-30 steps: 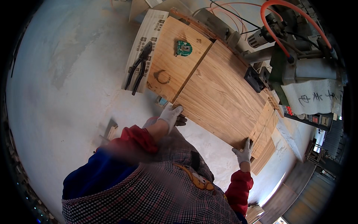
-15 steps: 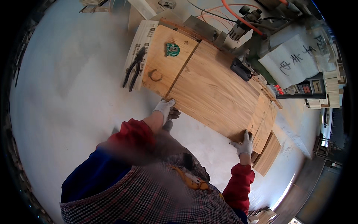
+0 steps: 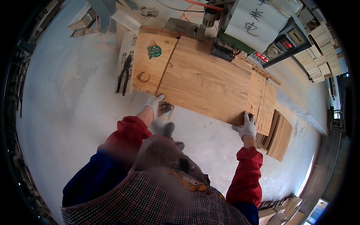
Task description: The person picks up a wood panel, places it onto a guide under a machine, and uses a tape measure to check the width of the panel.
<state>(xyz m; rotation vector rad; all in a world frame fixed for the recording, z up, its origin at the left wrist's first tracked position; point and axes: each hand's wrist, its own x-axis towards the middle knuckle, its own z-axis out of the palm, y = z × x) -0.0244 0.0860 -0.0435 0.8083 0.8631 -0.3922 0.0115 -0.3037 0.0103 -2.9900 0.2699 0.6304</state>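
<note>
Board axis: board (image 3: 204, 84) is running left-right, far of both hands.
Left hand (image 3: 154, 104): gripping near-left corner.
Right hand (image 3: 245, 125): gripping near-right edge.

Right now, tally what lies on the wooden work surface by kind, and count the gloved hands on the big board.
Large wooden board: 1
Pliers: 1
Green tape measure: 1
Ring-shaped item: 1
Gloved hands on the board, left hand and right hand: 2
Total: 6
</note>
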